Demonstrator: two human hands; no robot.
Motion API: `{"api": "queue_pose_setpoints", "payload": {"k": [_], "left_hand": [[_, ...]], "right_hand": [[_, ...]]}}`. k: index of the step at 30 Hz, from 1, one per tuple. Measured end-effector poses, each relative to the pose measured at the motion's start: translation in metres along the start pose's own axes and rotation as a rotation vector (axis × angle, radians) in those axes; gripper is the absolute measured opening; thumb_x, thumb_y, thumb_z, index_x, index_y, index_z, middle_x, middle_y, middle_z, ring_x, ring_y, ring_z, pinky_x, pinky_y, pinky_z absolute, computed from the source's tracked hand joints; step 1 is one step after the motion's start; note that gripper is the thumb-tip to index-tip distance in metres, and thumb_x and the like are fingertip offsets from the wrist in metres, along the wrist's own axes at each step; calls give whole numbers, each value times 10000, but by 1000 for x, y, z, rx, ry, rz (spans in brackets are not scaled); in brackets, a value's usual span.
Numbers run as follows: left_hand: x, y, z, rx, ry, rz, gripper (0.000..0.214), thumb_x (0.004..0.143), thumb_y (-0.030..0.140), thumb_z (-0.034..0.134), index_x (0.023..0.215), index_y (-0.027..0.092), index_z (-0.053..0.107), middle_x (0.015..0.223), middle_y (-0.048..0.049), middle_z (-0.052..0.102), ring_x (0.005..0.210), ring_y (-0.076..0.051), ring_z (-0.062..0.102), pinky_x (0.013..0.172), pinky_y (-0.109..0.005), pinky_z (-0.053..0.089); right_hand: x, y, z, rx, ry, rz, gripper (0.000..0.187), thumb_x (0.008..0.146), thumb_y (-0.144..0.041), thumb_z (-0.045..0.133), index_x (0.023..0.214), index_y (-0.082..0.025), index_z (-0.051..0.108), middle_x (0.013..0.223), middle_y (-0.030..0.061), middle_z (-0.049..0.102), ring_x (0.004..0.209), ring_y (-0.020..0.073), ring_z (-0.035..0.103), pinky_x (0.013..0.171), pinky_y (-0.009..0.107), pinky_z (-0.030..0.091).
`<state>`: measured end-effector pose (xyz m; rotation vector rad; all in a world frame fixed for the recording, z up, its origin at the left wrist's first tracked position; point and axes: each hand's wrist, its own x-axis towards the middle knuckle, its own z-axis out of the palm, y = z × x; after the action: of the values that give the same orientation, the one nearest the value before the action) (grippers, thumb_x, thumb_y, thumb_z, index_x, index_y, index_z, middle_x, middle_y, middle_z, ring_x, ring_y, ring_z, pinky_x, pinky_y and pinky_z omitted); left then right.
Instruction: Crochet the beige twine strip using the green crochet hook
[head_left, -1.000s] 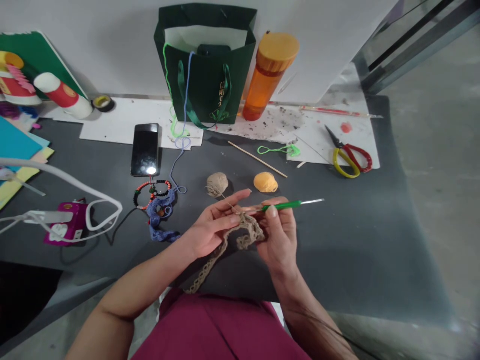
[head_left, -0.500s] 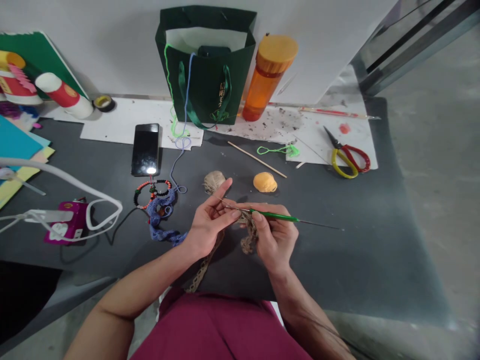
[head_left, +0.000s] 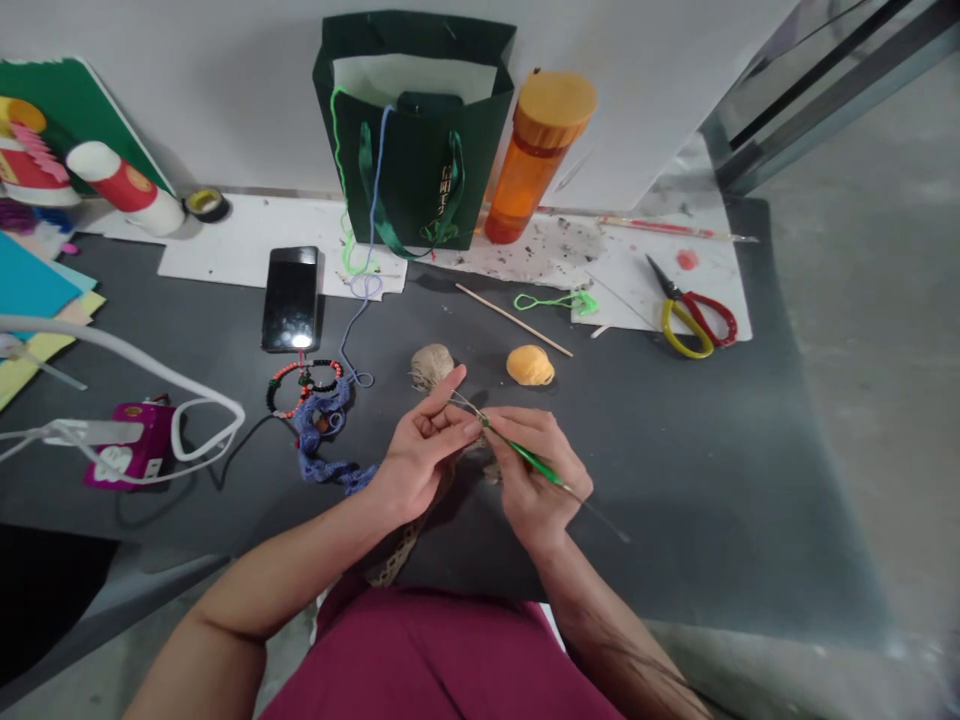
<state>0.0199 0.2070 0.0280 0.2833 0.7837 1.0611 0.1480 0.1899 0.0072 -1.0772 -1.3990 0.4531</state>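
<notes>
A green-handled crochet hook (head_left: 534, 461) is gripped in my right hand (head_left: 541, 480), its thin metal tip angled up and left toward my other hand. My left hand (head_left: 416, 455) pinches a beige crochet piece (head_left: 401, 555) between thumb and fingers, forefinger raised with yarn near it. Most of the piece is hidden under the hands; a lacy strip trails down to the table edge. Just beyond my left forefinger lies a beige yarn ball (head_left: 431, 367). A yellow yarn ball (head_left: 530, 366) rests to its right.
Behind stand a dark green paper bag (head_left: 412, 160) and an orange bottle (head_left: 536, 160). Scissors (head_left: 694, 315) and a wooden stick (head_left: 514, 320) lie right of centre. A phone (head_left: 291, 300), beaded bracelets (head_left: 281, 395), blue crochet (head_left: 322, 440) and a purple box with cables (head_left: 135, 440) are left.
The crochet hook has swung so its rear end points lower, toward me, and my right hand has turned with it. Less of the beige piece shows below the hands. The left hand barely moved.
</notes>
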Motion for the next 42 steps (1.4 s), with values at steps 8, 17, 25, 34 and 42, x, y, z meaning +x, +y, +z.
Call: {"api": "queue_pose_setpoints", "payload": {"k": [8,17,25,34,42], "left_hand": [[2,4,-5,12,-18,-64,856,629,168,938,1418,263,620,742,60,703,682,-56,615,709,-182,466],[2,7,-4,16,-21,-81,647,632,169,929,1248,238,744,716,60,672,649,-51,580,682,-190,451],[4,10,-6,10,-76,-179,488,640,194,912,1115,233,805,758,25,698,694,-93,617,749,-248,473],[0,6,-5,180,-60,-34,579,671,221,910,1229,247,760,775,33,681,727,-93,603,797,-256,485],[-4,-2,-2,318,8,214,601,693,212,899,1270,259,739,818,12,717,808,-133,623,894,-301,497]], "right_hand": [[-10,0,-3,50,70,278,95,939,-212,677,994,-250,745,882,14,821,795,176,784,731,311,627],[-16,5,-9,-119,151,292,109,963,-326,633,978,-233,688,841,35,762,717,187,765,659,331,629],[-1,-1,-4,265,154,569,190,968,-450,615,950,-261,623,702,-2,728,564,183,714,532,315,584],[-1,-2,3,488,74,588,146,894,-399,737,883,-260,694,832,-14,789,693,157,750,650,298,632],[-3,-3,1,67,43,52,226,888,-102,705,1009,-284,762,1010,37,837,882,215,794,734,371,639]]}}
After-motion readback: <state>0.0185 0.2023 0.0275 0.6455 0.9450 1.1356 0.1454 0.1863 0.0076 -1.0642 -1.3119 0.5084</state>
